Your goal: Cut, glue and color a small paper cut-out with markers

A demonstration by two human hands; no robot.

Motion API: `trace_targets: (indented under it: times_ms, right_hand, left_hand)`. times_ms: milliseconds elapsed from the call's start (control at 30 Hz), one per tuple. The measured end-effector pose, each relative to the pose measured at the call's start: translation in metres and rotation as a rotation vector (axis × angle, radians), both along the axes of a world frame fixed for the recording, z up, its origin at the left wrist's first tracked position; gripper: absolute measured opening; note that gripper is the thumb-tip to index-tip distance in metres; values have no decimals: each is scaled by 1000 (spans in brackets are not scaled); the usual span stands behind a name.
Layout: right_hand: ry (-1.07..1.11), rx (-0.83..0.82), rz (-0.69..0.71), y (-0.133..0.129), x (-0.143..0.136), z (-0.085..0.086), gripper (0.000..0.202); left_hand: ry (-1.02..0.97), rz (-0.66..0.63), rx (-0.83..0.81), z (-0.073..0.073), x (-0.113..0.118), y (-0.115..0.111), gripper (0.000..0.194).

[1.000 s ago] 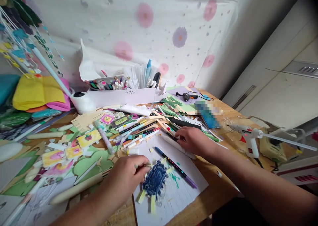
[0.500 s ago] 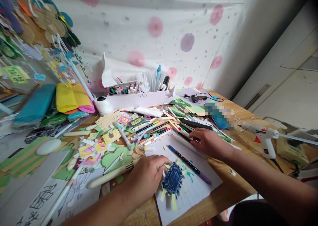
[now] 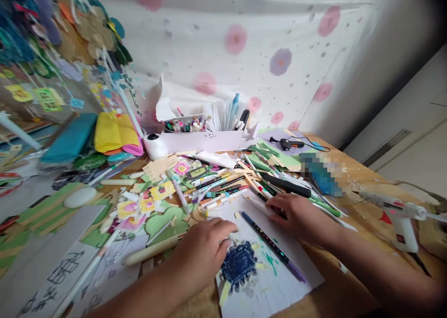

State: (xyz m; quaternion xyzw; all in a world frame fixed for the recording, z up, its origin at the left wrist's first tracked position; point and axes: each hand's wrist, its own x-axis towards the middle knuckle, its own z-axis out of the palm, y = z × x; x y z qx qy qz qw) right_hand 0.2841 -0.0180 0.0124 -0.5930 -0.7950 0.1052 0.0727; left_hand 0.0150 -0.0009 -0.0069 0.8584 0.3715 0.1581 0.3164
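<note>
A dark blue coloured piece [image 3: 239, 264] with a ragged edge and pale yellow strips lies on a white sheet of paper [image 3: 279, 297]. Just above its upper left corner is my left hand [image 3: 204, 243], thumb and forefinger apart with nothing between them. My right hand [image 3: 296, 215] is closed around a dark pen [image 3: 278, 211] at the sheet's upper right edge; its fingers partly hide the pen. A pale tapered stick [image 3: 257, 205] runs under those fingers. Between the hands, a dark pen with coloured dots and a purple end [image 3: 272, 246] rests slantwise on the sheet, beside green marks.
Several pens and paper scraps [image 3: 216, 183] heap up behind the sheet. A white box [image 3: 202, 141] of markers stands against the wall. To the right are a white glue gun [image 3: 401, 215] and a smaller black one [image 3: 291, 144]. A cream-coloured stick [image 3: 153, 250] lies left.
My left fingers have parted from the blue piece, which now lies flatter on the sheet. My right hand has closed on a dark pen. The view has shifted slightly left.
</note>
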Motion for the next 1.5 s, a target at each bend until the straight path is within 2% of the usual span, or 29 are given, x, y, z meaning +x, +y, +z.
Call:
trace_targets:
  times_ms: [100,200,300,400,600,733,900,1033,1133,1367,1500]
  right_hand:
    - [110,43,-33,3,15,6,20]
    - [97,115,-114,6,37,7,22]
    - [55,102,-152,9,55,7,20]
    - [30,58,-132,8,58,8,20]
    - [-105,-8,-74,4,42,11,6]
    - [-194,-13,-100,4,43,10,15]
    - [-250,-46,-157,7,48,10,20]
    - [-270,-95,-161,5,43,13,10]
    - [-295,-125,-154,2,36,15,11]
    - [-359,-114,-179,-5,29,13,7]
    - [-391,-91,-227,-9,32,11,7]
  left_hand:
    - [34,-79,168,7,-5,-4,33]
    - [28,-105,356,13,-12,-3,33]
    - [15,-101,519,12,-20,4,31]
    - [-19,-104,578,8,-26,12,26]
    - [-26,-59,569,2,-26,14,19]
    - [36,-13,549,1,-27,8,26]
    - [20,-125,639,4,-28,6,26]
    - [28,-141,679,10,-25,3,26]
    - [23,-135,688,12,-24,0,27]
    - [-16,-95,575,6,-22,0,27]
    - [13,-110,519,8,-19,-1,26]
